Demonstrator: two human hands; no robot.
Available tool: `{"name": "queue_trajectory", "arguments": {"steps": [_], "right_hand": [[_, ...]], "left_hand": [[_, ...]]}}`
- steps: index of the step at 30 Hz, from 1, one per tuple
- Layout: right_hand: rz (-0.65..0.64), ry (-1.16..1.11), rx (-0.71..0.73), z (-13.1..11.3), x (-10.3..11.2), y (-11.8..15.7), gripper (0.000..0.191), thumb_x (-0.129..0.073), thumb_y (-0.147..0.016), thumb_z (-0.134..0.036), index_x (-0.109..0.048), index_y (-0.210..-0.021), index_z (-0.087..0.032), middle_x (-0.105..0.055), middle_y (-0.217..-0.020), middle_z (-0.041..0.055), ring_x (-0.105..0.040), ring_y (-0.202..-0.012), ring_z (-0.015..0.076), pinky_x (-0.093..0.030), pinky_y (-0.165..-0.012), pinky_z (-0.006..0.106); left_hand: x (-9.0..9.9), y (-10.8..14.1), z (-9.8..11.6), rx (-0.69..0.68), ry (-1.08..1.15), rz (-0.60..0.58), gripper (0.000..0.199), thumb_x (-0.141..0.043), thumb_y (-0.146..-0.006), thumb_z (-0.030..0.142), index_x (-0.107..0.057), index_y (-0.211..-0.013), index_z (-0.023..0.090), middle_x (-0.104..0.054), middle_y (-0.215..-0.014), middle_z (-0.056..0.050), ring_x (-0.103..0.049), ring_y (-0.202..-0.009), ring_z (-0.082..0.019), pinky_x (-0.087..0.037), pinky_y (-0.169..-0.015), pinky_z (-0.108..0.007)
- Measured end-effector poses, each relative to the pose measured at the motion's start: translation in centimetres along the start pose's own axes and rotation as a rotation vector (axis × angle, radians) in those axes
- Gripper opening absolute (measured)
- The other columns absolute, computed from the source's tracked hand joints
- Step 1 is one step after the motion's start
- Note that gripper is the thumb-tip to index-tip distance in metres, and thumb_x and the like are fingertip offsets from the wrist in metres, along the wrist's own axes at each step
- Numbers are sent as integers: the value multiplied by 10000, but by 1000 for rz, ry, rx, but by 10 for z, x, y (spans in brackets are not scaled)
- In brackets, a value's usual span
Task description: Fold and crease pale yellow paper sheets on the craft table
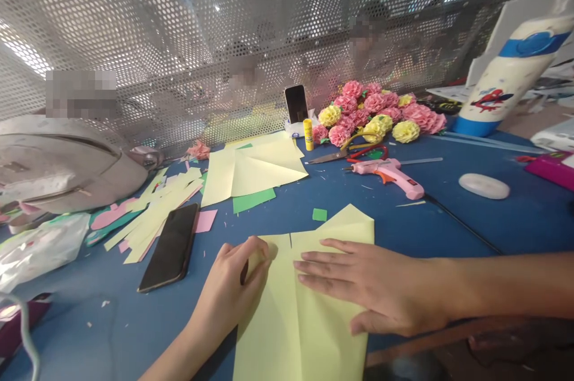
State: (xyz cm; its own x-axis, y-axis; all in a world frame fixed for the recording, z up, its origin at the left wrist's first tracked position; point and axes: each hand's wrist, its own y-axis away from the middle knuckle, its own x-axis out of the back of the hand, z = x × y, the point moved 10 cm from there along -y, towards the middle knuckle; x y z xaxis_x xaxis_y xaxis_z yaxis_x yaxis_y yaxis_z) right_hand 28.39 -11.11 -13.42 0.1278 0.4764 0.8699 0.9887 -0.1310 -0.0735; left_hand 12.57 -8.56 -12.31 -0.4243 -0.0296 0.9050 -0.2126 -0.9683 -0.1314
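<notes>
A large sheet of pale yellow paper (287, 321) lies at the front edge of the blue table, with a crease down its middle and a corner flap standing out at the top right. My left hand (235, 288) pinches the sheet's upper left edge between thumb and fingers. Flat on the right half of the sheet rests my right hand (372, 285), its fingers spread and pointing left. A small green paper square (320, 215) lies just beyond the sheet.
Around the blue table (341, 186) are a black phone (170, 249), paper strips (165, 204), creased yellow sheets (255, 168), a glue stick (308, 134), scissors (329, 157), a pink glue gun (394, 176), paper flowers (372, 109), a bottle (506, 79) and a bag (67, 159).
</notes>
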Motion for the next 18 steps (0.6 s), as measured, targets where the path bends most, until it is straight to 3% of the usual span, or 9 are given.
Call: {"name": "queue_trajectory", "arguments": {"steps": [6,10,14,18], "right_hand": [[-2,-25,-5,-1,2,0,739,-482,-988,-456,-148,-1571,-149,-210,-1601,165,-179,-1503,284,-124,-1238,532],[-42,0,-24,1,0,0,750,-475,-988,-473,-138,-1575,-152,-178,-1613,152,-152,-1508,282,-108,-1241,528],[1,29,-18,-2,10,-3,752,-542,-958,-444,-215,-1565,-143,-198,-1605,173,-166,-1501,313,-165,-1224,544],[54,-6,85,-16,13,-6,713,-512,-980,-419,-195,-1572,-178,-277,-1596,121,-186,-1505,263,-109,-1241,509]], "left_hand": [[2,1,3,-8,27,20,110,-415,-926,220,-463,-831,244,-618,-720,40,-538,-622,-175,-384,-678,-287],[1,2,-4,36,10,14,97,-436,-936,277,-494,-864,245,-620,-727,25,-525,-658,-191,-387,-661,-289],[7,-4,-10,66,5,32,131,-461,-945,349,-549,-937,252,-663,-832,-3,-531,-727,-206,-393,-651,-286],[16,-18,-10,22,27,57,121,-462,-939,319,-554,-945,241,-691,-945,-23,-541,-769,-205,-412,-707,-304]]}}
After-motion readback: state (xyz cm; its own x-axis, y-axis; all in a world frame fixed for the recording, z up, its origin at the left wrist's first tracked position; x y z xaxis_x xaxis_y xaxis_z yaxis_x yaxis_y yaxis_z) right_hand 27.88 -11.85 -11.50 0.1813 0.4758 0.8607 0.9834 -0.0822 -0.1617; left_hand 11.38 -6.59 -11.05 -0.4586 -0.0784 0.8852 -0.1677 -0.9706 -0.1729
